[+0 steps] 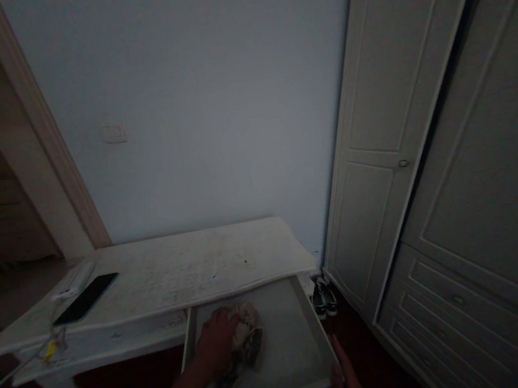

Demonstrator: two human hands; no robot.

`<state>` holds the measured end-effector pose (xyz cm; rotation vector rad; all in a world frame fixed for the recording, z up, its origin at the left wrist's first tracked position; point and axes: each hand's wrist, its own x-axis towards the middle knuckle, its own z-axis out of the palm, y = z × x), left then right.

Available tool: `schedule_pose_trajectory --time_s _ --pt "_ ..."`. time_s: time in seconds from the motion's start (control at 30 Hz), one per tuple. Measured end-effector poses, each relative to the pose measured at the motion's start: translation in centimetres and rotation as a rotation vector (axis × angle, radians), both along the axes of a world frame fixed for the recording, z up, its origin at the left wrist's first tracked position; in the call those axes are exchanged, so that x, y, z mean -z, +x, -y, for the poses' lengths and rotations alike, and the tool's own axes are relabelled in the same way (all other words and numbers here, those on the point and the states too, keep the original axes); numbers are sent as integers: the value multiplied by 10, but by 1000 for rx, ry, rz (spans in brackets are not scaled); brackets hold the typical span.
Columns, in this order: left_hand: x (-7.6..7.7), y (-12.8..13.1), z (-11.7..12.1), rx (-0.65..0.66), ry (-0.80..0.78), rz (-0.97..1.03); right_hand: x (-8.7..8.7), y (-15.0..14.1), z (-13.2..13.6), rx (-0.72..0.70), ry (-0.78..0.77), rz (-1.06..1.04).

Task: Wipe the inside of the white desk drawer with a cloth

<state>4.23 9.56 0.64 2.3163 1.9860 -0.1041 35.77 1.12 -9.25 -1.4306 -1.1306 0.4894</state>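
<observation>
A pulled-out drawer (292,342) of the white table is in the lower middle of the view. Inside it, toward its left side, my left hand (219,342) is closed over a crumpled cloth (249,335) with light and dark patches. The cloth lies against the drawer's bottom, and the fingertips are partly lost in its folds. At the drawer's front right corner, my right hand (346,380) holds the edge, one finger stretched along the outer side. The picture is dim, so its other fingers are hard to make out.
On the white table (177,262) a dark phone (86,298) lies at the left beside a pale flat object (74,281). A white cable (18,372) hangs at the left edge. Shoes (323,297) stand on the dark red floor near the wardrobe (375,204).
</observation>
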Motion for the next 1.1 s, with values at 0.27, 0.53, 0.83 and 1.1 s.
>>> schedule_pose_trajectory --time_s 0.27,0.53,0.83,1.1 --pt "20 -5 40 262 -268 56 -7 1 0 9 -19 22" --pt "5 28 30 293 -173 78 1 3 -2 34 -32 34" --pt "10 99 6 427 -55 137 15 9 -8 26 18 56" --pt "21 100 -22 272 -48 156 22 11 -9 25 24 71"
